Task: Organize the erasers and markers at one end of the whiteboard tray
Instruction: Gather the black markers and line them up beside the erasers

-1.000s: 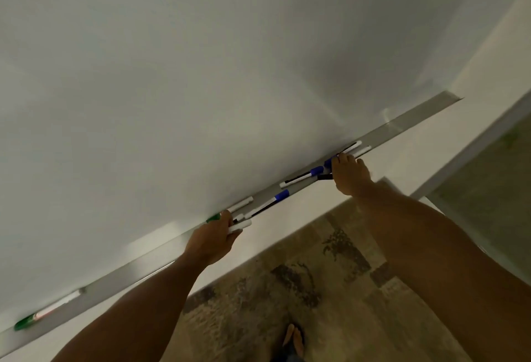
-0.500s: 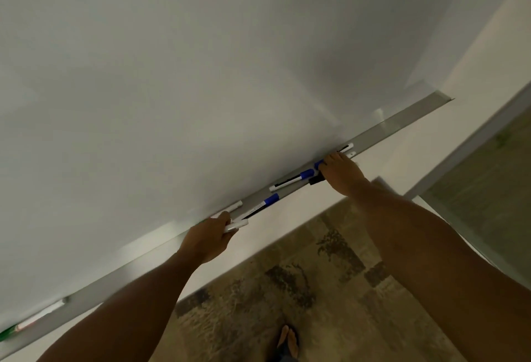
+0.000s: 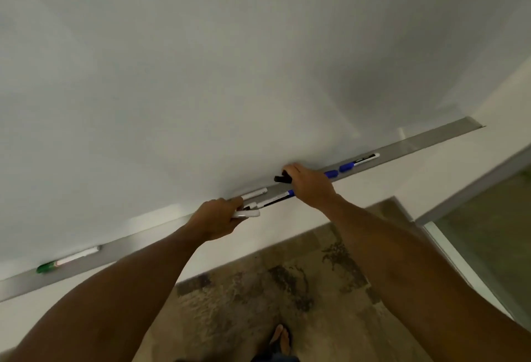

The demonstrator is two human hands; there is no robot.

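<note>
Left hand (image 3: 219,219) clutches a bundle of white markers (image 3: 249,209) at the grey metal whiteboard tray (image 3: 425,143), right hand (image 3: 311,182) closes over a black-capped marker (image 3: 282,179) just beside it — best scoop the blue-capped ones beyond together.

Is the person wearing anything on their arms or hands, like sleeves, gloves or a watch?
No. Both arms are bare as far as the picture shows, with no sleeves in view. The left hand and the right hand have no gloves, and no watch, bracelet or ring can be seen on either. The picture is a bit blurry, so something tiny could be missed.
</note>
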